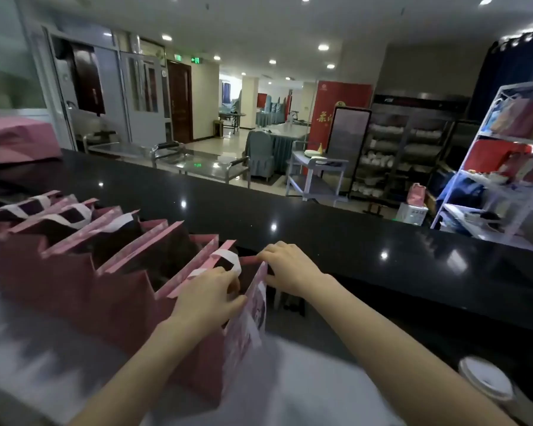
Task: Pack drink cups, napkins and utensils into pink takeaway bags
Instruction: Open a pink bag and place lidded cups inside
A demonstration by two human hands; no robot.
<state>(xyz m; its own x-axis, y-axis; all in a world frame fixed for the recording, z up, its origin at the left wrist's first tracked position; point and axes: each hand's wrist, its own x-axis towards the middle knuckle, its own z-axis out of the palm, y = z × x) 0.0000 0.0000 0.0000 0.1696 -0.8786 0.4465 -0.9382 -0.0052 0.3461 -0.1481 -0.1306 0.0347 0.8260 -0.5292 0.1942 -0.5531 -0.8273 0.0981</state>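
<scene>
Several pink takeaway bags stand in a row on the white work surface, open at the top, with white handles. The nearest pink bag (246, 330) is the rightmost one. My left hand (208, 299) grips its near rim by the white handle (228, 256). My right hand (285, 269) pinches the far right corner of the same bag's rim. What lies inside the bag is hidden in shadow. A drink cup with a white lid (486, 381) stands at the lower right, apart from both hands.
A raised black counter (351, 241) runs across behind the bags. Folded pink bags (16, 139) are stacked on it at the far left. Beyond it are steel trolleys, a dish cabinet and a white shelf rack (505, 167) on the right.
</scene>
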